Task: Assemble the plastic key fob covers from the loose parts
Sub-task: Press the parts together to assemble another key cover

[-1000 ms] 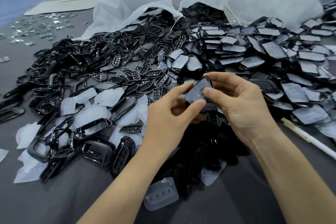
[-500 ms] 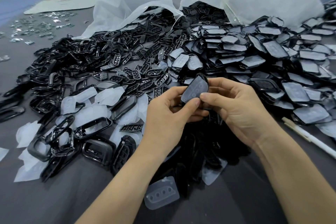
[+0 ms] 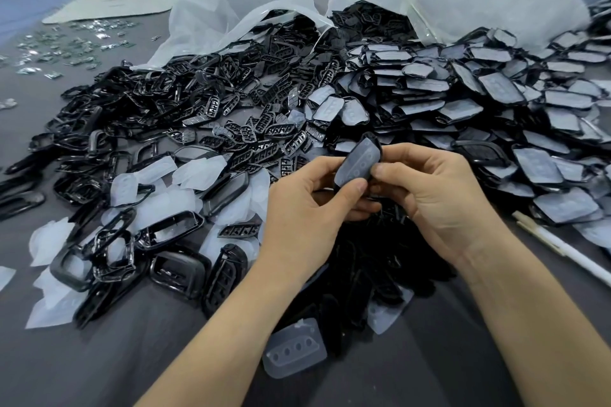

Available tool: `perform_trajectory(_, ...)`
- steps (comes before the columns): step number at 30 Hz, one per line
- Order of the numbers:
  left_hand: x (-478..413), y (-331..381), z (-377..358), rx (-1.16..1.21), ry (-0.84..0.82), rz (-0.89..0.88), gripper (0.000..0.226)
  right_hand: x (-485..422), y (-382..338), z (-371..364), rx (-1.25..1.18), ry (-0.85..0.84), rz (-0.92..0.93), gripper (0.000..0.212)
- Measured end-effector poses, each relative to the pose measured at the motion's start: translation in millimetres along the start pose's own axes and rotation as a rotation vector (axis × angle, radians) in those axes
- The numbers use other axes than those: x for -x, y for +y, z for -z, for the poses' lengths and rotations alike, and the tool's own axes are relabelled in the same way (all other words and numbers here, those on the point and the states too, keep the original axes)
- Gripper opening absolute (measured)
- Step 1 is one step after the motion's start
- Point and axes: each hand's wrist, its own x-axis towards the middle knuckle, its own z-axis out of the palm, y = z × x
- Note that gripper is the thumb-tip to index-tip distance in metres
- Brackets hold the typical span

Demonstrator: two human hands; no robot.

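Note:
Both hands hold one key fob cover point(image 3: 358, 162), a black shell with a translucent button pad on its face, tilted up above the table. My left hand point(image 3: 307, 205) pinches its lower end with thumb and fingers. My right hand point(image 3: 433, 192) presses its right edge with the thumb. A heap of black frames point(image 3: 139, 116) lies at the left, small button grilles point(image 3: 261, 132) in the middle, and shells with pads point(image 3: 463, 102) at the right. Loose translucent pads point(image 3: 195, 172) lie among the frames.
Two white plastic bags point(image 3: 238, 13) lie open at the back, spilling parts. A dark pile of finished pieces point(image 3: 363, 268) sits under my hands, with a clear pad point(image 3: 294, 352) in front. A white pen point(image 3: 562, 246) lies at the right. Small shiny metal bits point(image 3: 66, 43) are scattered far left.
The cover has been turned upright between my hands, its padded face now towards me. Both hands shifted slightly while keeping hold.

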Motion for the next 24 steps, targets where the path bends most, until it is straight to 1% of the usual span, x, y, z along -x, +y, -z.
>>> perform_trajectory(6, 0.5, 0.3, -1.5, -0.026, -0.011, -0.004, 0.027, -0.4, 1.0, 0.1, 0.062, 0.035, 0.028, 0.028)
perform_trajectory(13, 0.7, 1.0, -2.7, 0.003, -0.022, 0.014, 0.024, -2.0, -0.4, -0.9, 0.02, 0.065, 0.017, 0.033)
perform_trajectory(16, 0.8, 1.1, -2.8, 0.002, -0.021, 0.014, 0.024, -1.7, -1.7, 1.5, -0.011, 0.048, 0.01, 0.037)
perform_trajectory(17, 0.8, 1.3, -2.8, -0.003, -0.023, 0.012, 0.024, -1.2, -2.2, 1.5, -0.017, 0.031, 0.013, 0.034)
perform_trajectory(19, 1.1, 1.4, -3.3, -0.011, -0.035, 0.013, 0.025, 0.1, -2.9, 0.4, 0.021, -0.011, 0.02, 0.02)
perform_trajectory(20, 1.4, 1.4, -3.8, -0.013, -0.044, 0.019, 0.026, 0.8, -2.4, -0.1, 0.057, -0.015, 0.026, 0.019)
perform_trajectory(22, 1.6, 1.4, -4.6, -0.021, -0.061, 0.029, 0.028, 0.6, 0.1, -0.2, 0.141, 0.015, 0.049, 0.026)
perform_trajectory(24, 1.8, 2.2, -5.2, -0.027, -0.076, 0.032, 0.028, -0.3, 2.0, -0.5, 0.175, 0.041, 0.071, 0.023)
